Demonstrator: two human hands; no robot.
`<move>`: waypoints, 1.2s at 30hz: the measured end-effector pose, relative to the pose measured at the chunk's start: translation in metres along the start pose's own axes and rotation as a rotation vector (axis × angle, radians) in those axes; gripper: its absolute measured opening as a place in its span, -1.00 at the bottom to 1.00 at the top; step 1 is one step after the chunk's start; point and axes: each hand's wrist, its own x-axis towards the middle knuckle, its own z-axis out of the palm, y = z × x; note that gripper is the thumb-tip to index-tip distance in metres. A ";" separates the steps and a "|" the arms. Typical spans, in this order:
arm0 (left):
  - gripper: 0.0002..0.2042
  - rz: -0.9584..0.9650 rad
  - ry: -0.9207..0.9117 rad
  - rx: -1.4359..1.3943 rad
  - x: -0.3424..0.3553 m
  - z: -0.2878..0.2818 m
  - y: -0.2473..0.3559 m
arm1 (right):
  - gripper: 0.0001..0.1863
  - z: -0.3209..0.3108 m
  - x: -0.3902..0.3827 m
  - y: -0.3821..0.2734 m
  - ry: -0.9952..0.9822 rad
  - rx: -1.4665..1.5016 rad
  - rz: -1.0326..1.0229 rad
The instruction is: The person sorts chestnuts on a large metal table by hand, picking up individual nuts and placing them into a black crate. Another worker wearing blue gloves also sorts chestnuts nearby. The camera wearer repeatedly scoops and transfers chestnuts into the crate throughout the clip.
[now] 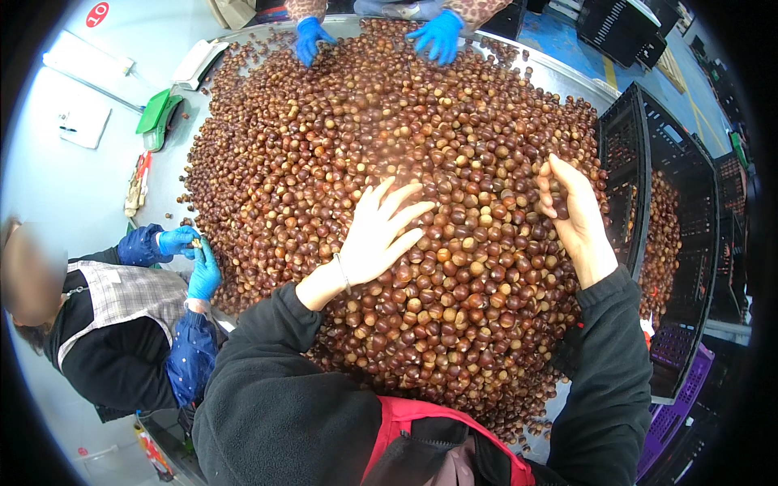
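A broad heap of glossy brown chestnuts (454, 267) with pale tan ends covers the metal table (559, 78). My left hand (379, 232) hovers over or rests on the middle of the heap, palm down, its fingers spread and holding nothing. To the right, my right hand (574, 212) is raised near the heap's edge beside a black crate. Its fingers curl inward around a dark chestnut (560, 206), which shows partly between them; whether more lie in the palm is hidden.
Black plastic crates (681, 243) stand along the right, one with chestnuts inside, above a purple crate (681, 409). Across the heap are a co-worker's blue gloves (440, 36). At left another co-worker's gloved hands (198, 267) pinch something small, near a green-topped device (158, 117).
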 end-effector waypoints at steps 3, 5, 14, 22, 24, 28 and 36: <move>-0.55 0.005 0.008 0.004 0.000 0.001 0.000 | -0.73 -0.001 0.001 0.000 -0.004 0.003 -0.002; -0.55 0.002 0.009 0.010 0.000 0.001 0.000 | -0.73 -0.001 0.001 0.001 -0.010 0.007 0.002; -0.58 0.006 0.017 0.030 0.001 0.001 0.000 | -0.73 -0.001 0.001 0.000 -0.008 -0.007 -0.004; -0.60 0.009 0.017 -0.029 0.003 0.001 0.001 | -0.72 -0.001 0.001 0.000 -0.025 0.011 -0.003; -0.60 0.014 0.021 -0.022 0.003 0.001 0.002 | -0.72 -0.001 0.001 0.000 -0.028 0.018 0.003; -0.60 0.034 0.071 0.016 0.002 0.003 0.001 | -0.73 -0.002 0.001 0.000 -0.011 0.014 0.006; -0.60 0.062 0.122 0.080 0.000 0.021 -0.009 | -0.74 -0.009 0.010 0.002 -0.034 -0.023 0.014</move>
